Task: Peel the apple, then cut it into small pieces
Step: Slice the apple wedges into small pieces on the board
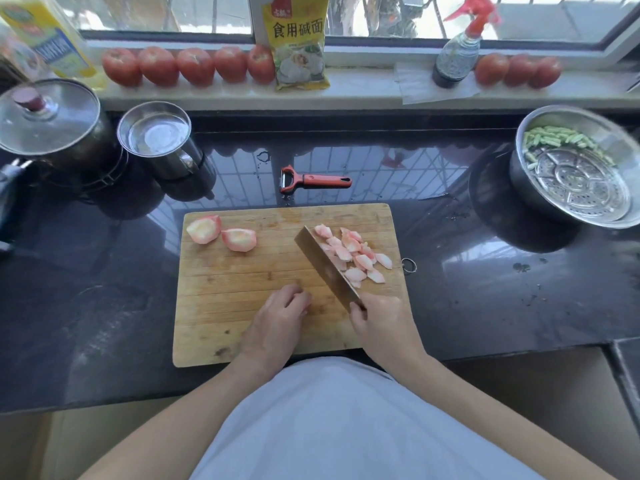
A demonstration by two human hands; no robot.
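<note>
Wooden cutting board (242,306), one, at the near edge of the dark counter (485,289). On it, nearest: left hand (280,317), fingers curled down onto the board; whether it holds anything cannot be told. Right hand (381,327), gripping the handle of one cleaver (325,268); handle hidden inside the fist, blade angled far-left beside the cut pile. Small apple pieces (353,254), one heap right of the blade, too overlapped to count. Peeled apple chunks (221,234), two, touching, at the board's far-left corner. Beyond the board: red peeler (311,180), one. Far left: lidded pot (52,126), one, partly cut off; steel mug (159,140), one. Far right: steel basin (585,168), one, cut off by the edge. Windowsill: tomatoes (194,65), eight.
</note>
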